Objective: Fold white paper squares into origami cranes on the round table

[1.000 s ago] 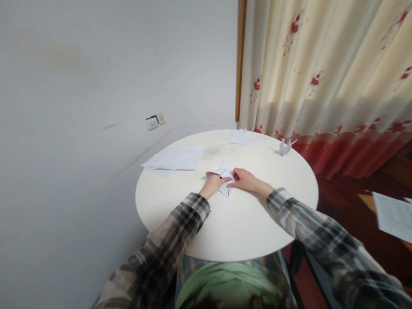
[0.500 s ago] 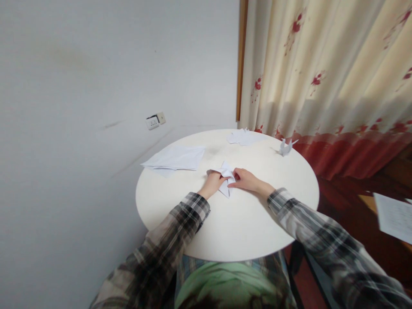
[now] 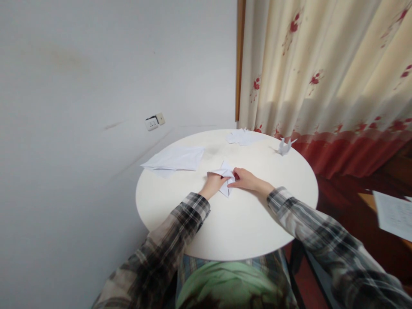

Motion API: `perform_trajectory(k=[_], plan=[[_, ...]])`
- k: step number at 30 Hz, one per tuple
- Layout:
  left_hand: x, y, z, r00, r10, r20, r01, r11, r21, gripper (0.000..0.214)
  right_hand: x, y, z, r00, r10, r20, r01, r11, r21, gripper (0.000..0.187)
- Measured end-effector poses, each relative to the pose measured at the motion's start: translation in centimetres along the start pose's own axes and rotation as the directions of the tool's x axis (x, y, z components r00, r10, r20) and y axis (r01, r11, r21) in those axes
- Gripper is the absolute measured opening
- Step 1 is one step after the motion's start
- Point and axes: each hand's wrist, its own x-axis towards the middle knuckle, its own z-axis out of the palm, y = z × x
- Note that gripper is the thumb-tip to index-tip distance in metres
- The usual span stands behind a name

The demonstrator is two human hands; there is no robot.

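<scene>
A partly folded piece of white paper [image 3: 226, 171] lies near the middle of the round white table [image 3: 225, 231], with pointed flaps sticking out at its top and bottom. My left hand [image 3: 213, 183] grips its left side, the thumb across the front and the other fingers hidden behind a flap. At the right edge of the same paper, my right hand [image 3: 246, 178] is closed, pinching it between thumb and fingers. A folded paper crane [image 3: 284, 147] stands by itself at the table's right rear edge.
Flat white sheets [image 3: 177, 158] lie at the left of the table by the wall. More folded paper [image 3: 242, 137] sits at the back edge. A floral curtain [image 3: 309, 86] hangs behind, and a printed sheet [image 3: 393, 214] lies on a lower surface at right.
The left-hand flap of the paper sits slightly lower over my left fingers. Both hands keep nearly the same grip, and the view has shifted very slightly.
</scene>
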Motion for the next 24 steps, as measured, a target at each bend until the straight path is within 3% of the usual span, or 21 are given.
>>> perform_trajectory(k=[10, 19, 24], plan=[[-0.1, -0.1, 0.0, 0.992, -0.100, 0.078, 0.113, 0.979, -0.172, 0.029, 0.0, 0.3, 0.1, 1.000, -0.014, -0.006, 0.014, 1.000, 0.002, 0.042], [-0.1, 0.5, -0.2, 0.988, -0.135, 0.070, 0.144, 0.977, -0.156, 0.027, 0.0, 0.5, 0.3, 0.999, -0.027, -0.024, 0.028, 1.000, 0.010, 0.042], [-0.2, 0.8, -0.4, 0.989, -0.128, 0.068, 0.137, 0.979, -0.151, 0.024, 0.1, 0.7, 0.3, 0.999, -0.032, -0.042, 0.033, 0.999, 0.043, 0.030]])
